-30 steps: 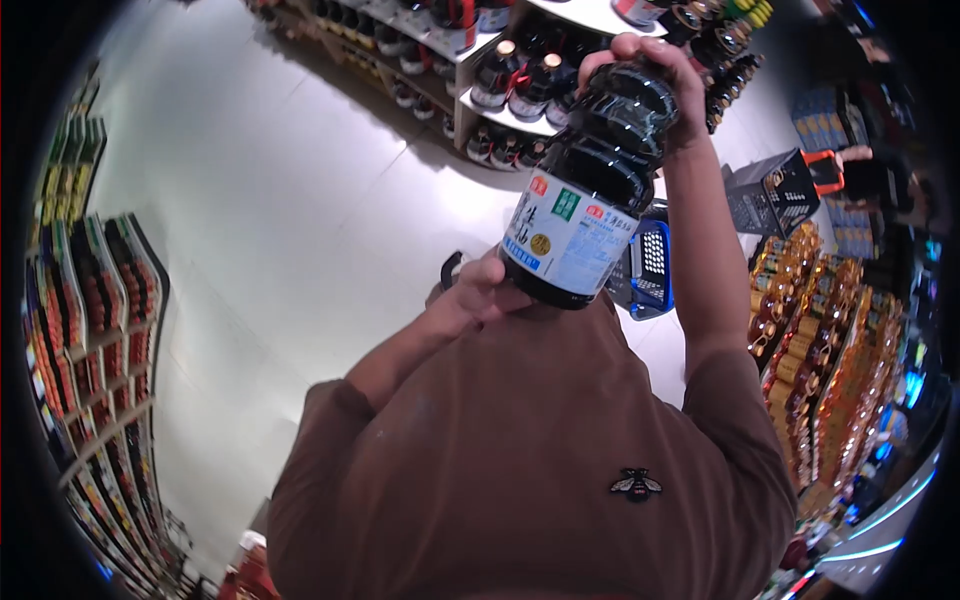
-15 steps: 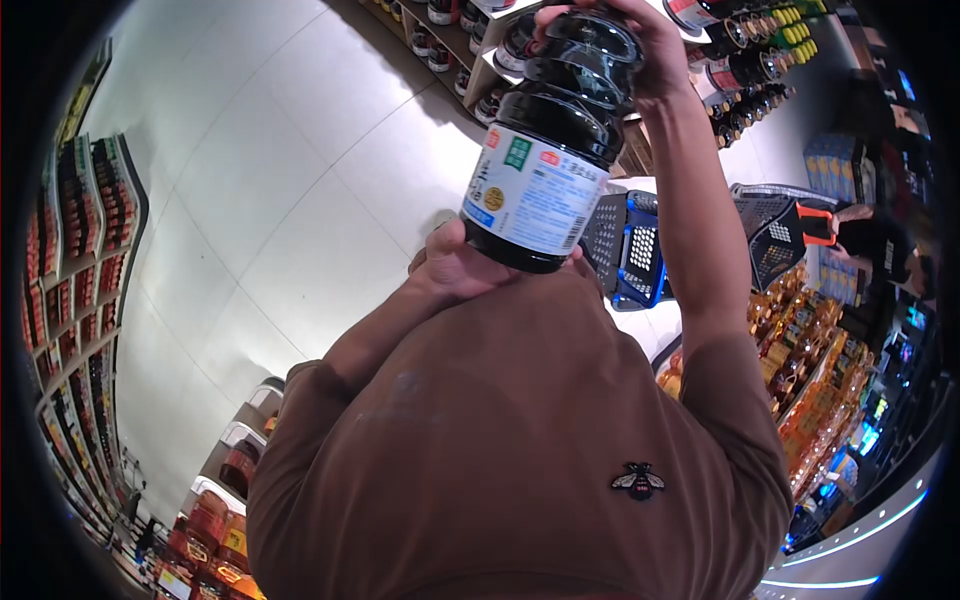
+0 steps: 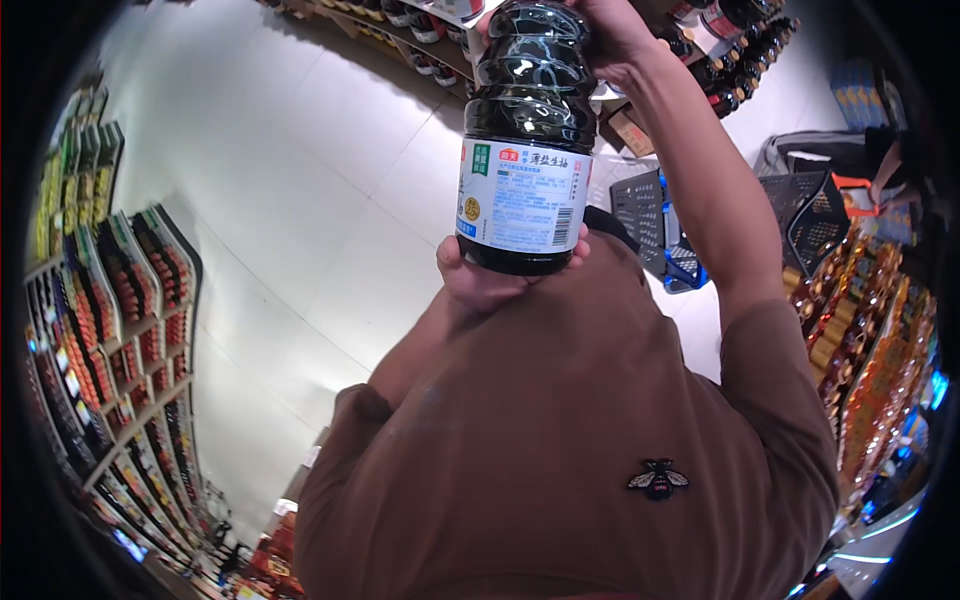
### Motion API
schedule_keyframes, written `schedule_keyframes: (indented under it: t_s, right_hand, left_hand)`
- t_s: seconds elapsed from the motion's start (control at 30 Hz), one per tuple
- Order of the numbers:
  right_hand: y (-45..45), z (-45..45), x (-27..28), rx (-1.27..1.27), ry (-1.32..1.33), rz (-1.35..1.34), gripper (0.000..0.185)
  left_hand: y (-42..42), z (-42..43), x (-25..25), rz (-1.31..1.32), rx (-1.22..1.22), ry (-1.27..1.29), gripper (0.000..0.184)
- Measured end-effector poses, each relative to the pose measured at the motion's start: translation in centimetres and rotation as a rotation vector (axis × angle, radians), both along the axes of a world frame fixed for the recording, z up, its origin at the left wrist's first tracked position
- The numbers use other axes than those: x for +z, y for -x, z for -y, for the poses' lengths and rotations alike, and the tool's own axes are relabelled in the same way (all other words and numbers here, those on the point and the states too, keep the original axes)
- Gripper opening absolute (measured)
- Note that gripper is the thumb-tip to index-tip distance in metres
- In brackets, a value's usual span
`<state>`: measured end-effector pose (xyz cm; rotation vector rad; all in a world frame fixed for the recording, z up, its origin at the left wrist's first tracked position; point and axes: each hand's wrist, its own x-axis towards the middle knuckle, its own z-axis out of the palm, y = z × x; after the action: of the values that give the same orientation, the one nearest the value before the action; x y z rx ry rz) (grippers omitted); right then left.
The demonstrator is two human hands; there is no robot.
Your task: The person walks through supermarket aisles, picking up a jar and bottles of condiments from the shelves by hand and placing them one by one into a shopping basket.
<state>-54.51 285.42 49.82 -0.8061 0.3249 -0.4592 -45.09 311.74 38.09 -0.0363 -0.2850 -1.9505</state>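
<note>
A large dark soy sauce bottle [image 3: 530, 110] with ridged sides and a white-and-blue label stands nearly upright in front of my chest. Its label, with Chinese print and a barcode, faces me. My left hand [image 3: 485, 285] cups the base from below, thumb on one side and fingertips showing on the other. Up at the neck, my right hand [image 3: 622, 40] is wrapped around the bottle from the right side. The bottle's top and some of the right fingers are cut off by the upper edge or hidden behind the bottle.
Shelves of bottles [image 3: 735, 60] stand ahead, beyond my right forearm. A grey-and-blue shopping cart [image 3: 640, 215] is at the right, with a dark cart [image 3: 800, 220] beside it. Golden oil bottles [image 3: 860, 350] line the far right. Stocked shelves [image 3: 130, 310] run along the left, across the pale floor [image 3: 290, 200].
The bottle has turned from tilted to nearly upright and shifted slightly left, its label now facing me more squarely. Both hands stay on it. My view has swung, so shelves and carts appear shifted.
</note>
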Motion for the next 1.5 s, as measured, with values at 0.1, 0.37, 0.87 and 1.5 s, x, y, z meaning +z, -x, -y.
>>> schedule_keyframes:
  t_s: [0.1, 0.37, 0.87, 1.5]
  right_hand:
    - [1.1, 0.6, -0.5, -0.072, -0.072, -0.017, 0.017]
    - [5.4, 3.7, -1.6, -0.127, -0.274, 0.05, 0.014]
    - [17.7, 7.2, -7.8, -0.275, -0.284, 0.391, 0.023]
    - [12.1, -0.3, -4.3, -0.209, -0.011, 0.656, 0.028]
  left_hand:
    - [0.4, 0.8, -0.2, 0.031, -0.027, -0.025, 0.128]
    - [2.8, 4.6, 1.9, -0.068, -0.057, -0.123, 0.129]
    - [7.0, 11.4, 5.3, 0.977, 0.103, -0.115, 0.099]
    - [3.8, 3.3, 8.2, 1.333, 0.415, 0.291, 0.109]
